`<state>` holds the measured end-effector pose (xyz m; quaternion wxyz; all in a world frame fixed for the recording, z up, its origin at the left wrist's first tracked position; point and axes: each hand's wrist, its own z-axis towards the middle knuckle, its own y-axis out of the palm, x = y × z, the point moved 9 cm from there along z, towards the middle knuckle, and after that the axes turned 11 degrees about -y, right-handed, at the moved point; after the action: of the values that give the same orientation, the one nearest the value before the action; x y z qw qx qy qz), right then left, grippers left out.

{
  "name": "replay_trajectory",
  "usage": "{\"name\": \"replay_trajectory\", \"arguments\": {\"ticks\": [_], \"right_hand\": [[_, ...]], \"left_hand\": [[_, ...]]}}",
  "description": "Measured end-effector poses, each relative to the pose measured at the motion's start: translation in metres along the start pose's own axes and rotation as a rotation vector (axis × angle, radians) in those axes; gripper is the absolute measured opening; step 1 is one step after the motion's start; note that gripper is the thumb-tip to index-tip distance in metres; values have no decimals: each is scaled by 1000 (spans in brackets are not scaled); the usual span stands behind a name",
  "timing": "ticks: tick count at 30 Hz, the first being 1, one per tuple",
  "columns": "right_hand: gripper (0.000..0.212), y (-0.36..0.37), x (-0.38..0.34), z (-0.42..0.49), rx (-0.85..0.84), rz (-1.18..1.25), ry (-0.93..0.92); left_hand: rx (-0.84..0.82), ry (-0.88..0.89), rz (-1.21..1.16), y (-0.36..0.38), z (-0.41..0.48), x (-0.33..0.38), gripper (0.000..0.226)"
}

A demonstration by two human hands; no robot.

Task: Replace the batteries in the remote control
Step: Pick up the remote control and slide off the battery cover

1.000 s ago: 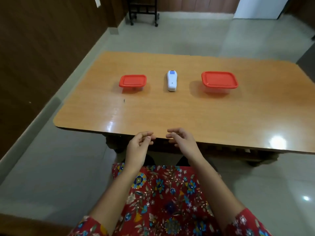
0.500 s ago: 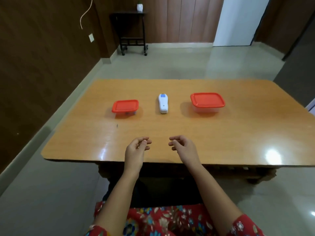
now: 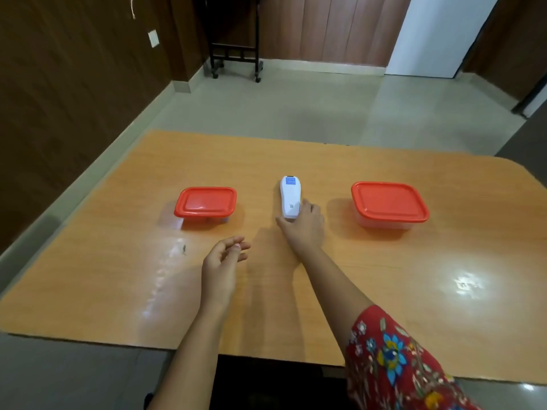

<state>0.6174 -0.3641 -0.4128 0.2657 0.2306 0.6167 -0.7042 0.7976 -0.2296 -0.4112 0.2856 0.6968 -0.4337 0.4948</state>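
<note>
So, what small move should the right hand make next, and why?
Probably lift the remote off the table toward the left hand. The right hand grips its near end, it lies flat, and the left hand hangs open, holding nothing.

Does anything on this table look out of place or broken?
Nothing serious. The small container and large container sit closed and level; the remote control lies flat, its near end gripped by the right hand. Only a small dark speck marks the table beside the left hand.

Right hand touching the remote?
Touching. Head view: the right hand cups the near end of the remote, thumb against its left edge, fingers against its right edge, no gap.
</note>
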Motion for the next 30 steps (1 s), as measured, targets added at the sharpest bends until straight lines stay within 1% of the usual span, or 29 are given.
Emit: {"name": "replay_trajectory", "arguments": {"ticks": [2,3,5,6,8,10,13,15,16,18,20,21,22,25,26,28,30], "right_hand": [[75,10,0,14,8,-154,-6],[74,13,0,19,12,-211,-10],[63,16,0,28,-9,-254,-10],[55,14,3,29,-23,-231,4],[44,7,9,24,-16,-97,48],[37,-4,14,8,3,119,76],[32,-19,5,-30,-36,451,-2],[37,-32,-6,-62,-107,586,-51],[39,-38,-10,-77,-145,620,-68],[38,-50,-20,-102,-219,662,-117],[40,-55,-27,-117,-299,681,-163],[42,-54,-29,-122,-333,686,-185],[44,-53,-30,-125,-356,690,-210],[48,-50,-30,-126,-378,700,-249],[51,-48,-30,-124,-388,740,-241],[66,-40,-25,-120,-369,934,-136],[81,-26,-10,-115,-289,1105,42]], "left_hand": [[10,-8,-8,-3,7,-4,22],[11,-9,-9,-4,10,-4,22],[8,-7,-14,-4,11,-4,22],[7,-5,-17,-3,11,-4,22],[16,5,-18,-5,11,-3,22],[21,19,-27,-9,9,-2,23],[34,0,-108,-15,4,0,24],[30,-65,-200,-16,-2,3,26],[-4,-124,-254,-14,-5,3,32],[-137,-257,-336,-6,-13,6,53],[-263,-339,-341,2,-22,12,67],[-289,-362,-330,3,-25,13,67],[-294,-377,-314,3,-28,12,61],[-266,-365,-287,2,-31,7,25],[-249,-352,-306,1,-31,5,18],[-200,-324,-385,-2,-28,1,14],[-149,-308,-508,-4,-27,0,16]]}}
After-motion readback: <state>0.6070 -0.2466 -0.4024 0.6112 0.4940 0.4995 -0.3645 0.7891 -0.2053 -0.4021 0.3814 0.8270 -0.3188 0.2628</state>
